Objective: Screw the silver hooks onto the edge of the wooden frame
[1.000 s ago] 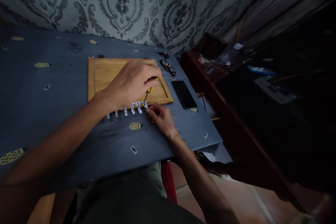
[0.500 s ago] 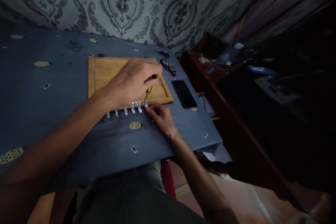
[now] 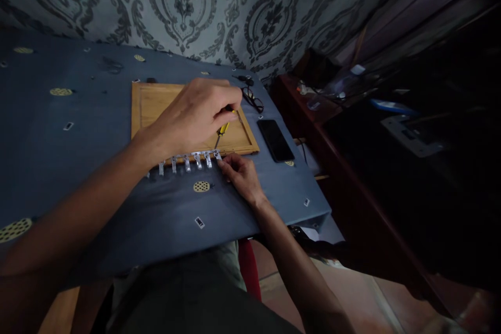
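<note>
The right hand (image 3: 239,174) is curled on the blue cloth (image 3: 78,130), fingertips pinched at the end of the metal hook rail (image 3: 188,159). Just beyond, a yellow-handled screwdriver (image 3: 221,132) is gripped by the left hand (image 3: 191,115) above the wooden board (image 3: 151,107). A phone (image 3: 275,140) and glasses (image 3: 252,99) lie farther right.

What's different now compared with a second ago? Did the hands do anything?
The left hand has drawn back and up a little, lifting the yellow-handled screwdriver so its tip sits slightly higher above the metal hook strip. It still grips the tool. The right hand stays at the strip's end; the wooden board and phone have not moved.
</note>
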A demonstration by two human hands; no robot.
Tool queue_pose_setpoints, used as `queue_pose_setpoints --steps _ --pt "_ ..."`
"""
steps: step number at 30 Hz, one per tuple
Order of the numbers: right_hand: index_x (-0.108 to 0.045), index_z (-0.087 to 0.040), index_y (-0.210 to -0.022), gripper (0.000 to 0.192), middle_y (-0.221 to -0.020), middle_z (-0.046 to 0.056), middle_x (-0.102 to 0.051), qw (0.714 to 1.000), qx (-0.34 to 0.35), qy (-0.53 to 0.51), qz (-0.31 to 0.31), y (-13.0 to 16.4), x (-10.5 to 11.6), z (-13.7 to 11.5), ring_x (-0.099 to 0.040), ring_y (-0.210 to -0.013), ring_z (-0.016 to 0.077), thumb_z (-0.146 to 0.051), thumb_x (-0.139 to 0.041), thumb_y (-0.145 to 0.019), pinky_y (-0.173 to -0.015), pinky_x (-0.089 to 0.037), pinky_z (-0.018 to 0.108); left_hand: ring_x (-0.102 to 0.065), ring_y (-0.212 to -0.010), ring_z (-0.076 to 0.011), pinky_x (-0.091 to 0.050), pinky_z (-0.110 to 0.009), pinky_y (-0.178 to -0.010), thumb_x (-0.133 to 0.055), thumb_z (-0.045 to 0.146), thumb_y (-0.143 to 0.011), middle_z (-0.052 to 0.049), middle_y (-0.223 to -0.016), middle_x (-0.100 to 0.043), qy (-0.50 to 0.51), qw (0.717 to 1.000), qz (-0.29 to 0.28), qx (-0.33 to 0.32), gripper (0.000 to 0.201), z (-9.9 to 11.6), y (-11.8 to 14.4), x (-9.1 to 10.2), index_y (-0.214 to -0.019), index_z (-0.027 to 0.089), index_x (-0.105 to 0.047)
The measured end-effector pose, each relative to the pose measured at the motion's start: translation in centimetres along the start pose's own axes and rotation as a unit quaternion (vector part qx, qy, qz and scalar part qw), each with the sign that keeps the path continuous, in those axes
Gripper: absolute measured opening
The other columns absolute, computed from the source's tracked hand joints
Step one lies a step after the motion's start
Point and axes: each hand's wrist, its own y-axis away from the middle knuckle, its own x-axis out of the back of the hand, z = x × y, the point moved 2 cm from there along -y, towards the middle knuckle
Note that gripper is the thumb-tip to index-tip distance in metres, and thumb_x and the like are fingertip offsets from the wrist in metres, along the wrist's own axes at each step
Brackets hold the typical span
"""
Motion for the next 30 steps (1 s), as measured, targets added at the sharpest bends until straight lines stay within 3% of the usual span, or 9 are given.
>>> queue_pose_setpoints --steps 3,13,19,25,30 --pt "-0.058 -0.022 -0.071 0.047 -0.058 -0.004 -0.052 1.0 0.0 0.0 -0.001 0.0 0.0 0.1 -0.044 -0.05 0.0114 -0.067 -0.068 -0.082 -0.049 -0.037 0.026 -0.06 -0.075 -0.0151 -0.043 -0.03 -0.073 -0.064 0.019 -0.09 -0.002 -0.084 -0.069 0.002 1.0 0.007 0.001 0.008 0.0 0.0 0.3 -0.084 0.021 -0.069" --pt "-0.057 -0.022 -0.071 0.05 -0.056 -0.005 -0.051 1.0 0.001 0.001 0.002 0.0 0.0 0.0 -0.044 -0.048 0.0115 -0.071 -0.068 -0.08 -0.049 -0.036 0.026 -0.058 -0.072 -0.0143 -0.04 -0.03 -0.073 -0.064 0.017 -0.092 -0.002 -0.078 -0.065 0.005 0.997 -0.063 0.048 0.008 1.0 -0.3 -0.4 -0.086 0.015 -0.069" --pt "-0.057 -0.023 -0.072 0.05 -0.056 -0.004 -0.051 1.0 -0.002 0.012 0.0 0.0 0.0 0.0 -0.044 -0.049 0.0122 -0.072 -0.066 -0.081 -0.05 -0.036 0.027 -0.059 -0.074 -0.0146 -0.042 -0.029 -0.072 -0.062 0.015 -0.091 -0.003 -0.084 -0.067 0.022 0.999 -0.049 -0.004 0.007 0.7 -0.1 -0.6 -0.086 0.018 -0.067" --pt "-0.058 -0.023 -0.072 0.05 -0.056 -0.004 -0.052 1.0 0.001 0.007 0.004 0.0 0.0 0.0 -0.045 -0.048 0.0121 -0.071 -0.067 -0.081 -0.051 -0.037 0.027 -0.056 -0.072 -0.0132 -0.039 -0.03 -0.073 -0.058 0.012 -0.092 -0.001 -0.077 -0.062 0.02 0.998 -0.061 0.027 0.012 0.7 -0.2 -0.7 -0.084 0.016 -0.066" --pt "-0.057 -0.023 -0.072 0.052 -0.057 -0.004 -0.052 1.0 -0.005 0.003 0.002 0.1 0.0 0.1 -0.045 -0.049 0.0118 -0.073 -0.068 -0.08 -0.05 -0.038 0.027 -0.055 -0.072 -0.0139 -0.039 -0.031 -0.072 -0.058 0.014 -0.091 -0.001 -0.078 -0.063 0.026 0.998 -0.049 0.008 0.011 0.5 -0.2 -0.8 -0.083 0.018 -0.065"
